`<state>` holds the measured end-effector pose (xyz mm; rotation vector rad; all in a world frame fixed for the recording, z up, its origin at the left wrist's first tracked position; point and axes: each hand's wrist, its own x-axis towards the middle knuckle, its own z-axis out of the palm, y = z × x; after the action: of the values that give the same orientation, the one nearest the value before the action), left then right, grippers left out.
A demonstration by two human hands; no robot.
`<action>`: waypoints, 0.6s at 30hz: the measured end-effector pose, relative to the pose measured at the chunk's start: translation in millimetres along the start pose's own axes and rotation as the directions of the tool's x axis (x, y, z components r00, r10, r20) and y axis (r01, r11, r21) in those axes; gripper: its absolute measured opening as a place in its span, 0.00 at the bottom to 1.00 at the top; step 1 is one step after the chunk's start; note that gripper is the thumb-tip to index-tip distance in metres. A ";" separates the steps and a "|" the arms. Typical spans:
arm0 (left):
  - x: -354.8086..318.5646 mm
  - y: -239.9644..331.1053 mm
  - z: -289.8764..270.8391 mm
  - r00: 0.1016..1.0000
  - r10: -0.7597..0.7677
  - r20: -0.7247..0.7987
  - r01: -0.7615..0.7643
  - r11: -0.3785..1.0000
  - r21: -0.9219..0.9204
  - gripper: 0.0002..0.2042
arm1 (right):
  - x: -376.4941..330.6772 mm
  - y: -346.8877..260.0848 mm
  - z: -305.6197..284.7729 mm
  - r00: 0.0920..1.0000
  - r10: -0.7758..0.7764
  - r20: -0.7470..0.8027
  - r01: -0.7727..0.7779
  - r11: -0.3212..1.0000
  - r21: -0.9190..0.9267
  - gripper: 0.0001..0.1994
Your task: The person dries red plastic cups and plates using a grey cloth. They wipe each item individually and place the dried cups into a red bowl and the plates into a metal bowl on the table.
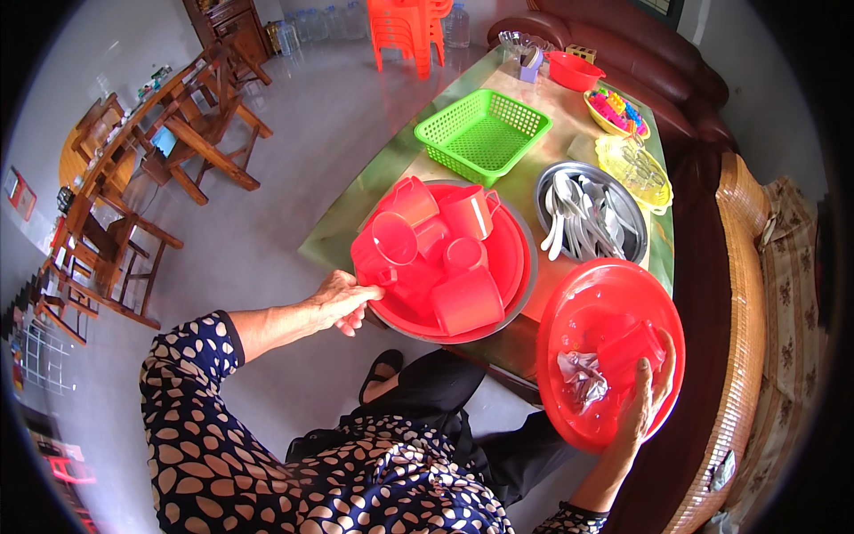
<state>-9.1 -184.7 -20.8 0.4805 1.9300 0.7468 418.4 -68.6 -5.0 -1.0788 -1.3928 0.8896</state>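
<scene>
Spotted shirt (356, 481): filling the foreground, its dark fabric is showing pale blotches.
Right hand (639, 400): grasping, its fingers are curling round a red mug (633, 345) inside the wet washbasin (569, 298), by the table's (360, 209) near right corner.
Left hand (338, 298): resting at the mug pile (467, 303) along the near edge; whether it is gripping, I cannot tell.
Handling: wet plastic is probably slipping easily, so keeping the mug low should be helping.
Surfaces: crumpled cloth (583, 378) is lying beside smooth, cylindrical plastic.
</scene>
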 end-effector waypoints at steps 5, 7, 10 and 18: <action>-5.1 7.9 -6.9 0.999 -0.034 -0.023 0.034 0.999 0.022 0.15 | -5.0 -0.1 -2.6 0.999 0.043 0.019 -0.044 0.998 0.037 0.30; -11.3 10.7 -11.2 0.998 -0.031 -0.045 0.034 0.996 0.077 0.15 | -5.4 1.2 -4.7 0.996 0.082 0.023 -0.083 0.993 0.080 0.32; -15.5 8.7 -19.5 0.994 0.015 -0.109 0.019 0.955 0.297 0.16 | -5.0 0.7 -4.5 0.994 0.110 0.024 -0.112 0.986 0.123 0.32; -15.8 -4.2 -19.8 0.990 0.088 -0.110 -0.062 0.972 0.225 0.18 | -3.9 5.6 -7.2 0.991 0.128 0.037 -0.130 0.989 0.071 0.33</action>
<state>-19.7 -203.4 -6.7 0.6610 2.1291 0.6229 426.1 -71.1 -10.7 -1.1124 -1.3179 1.0484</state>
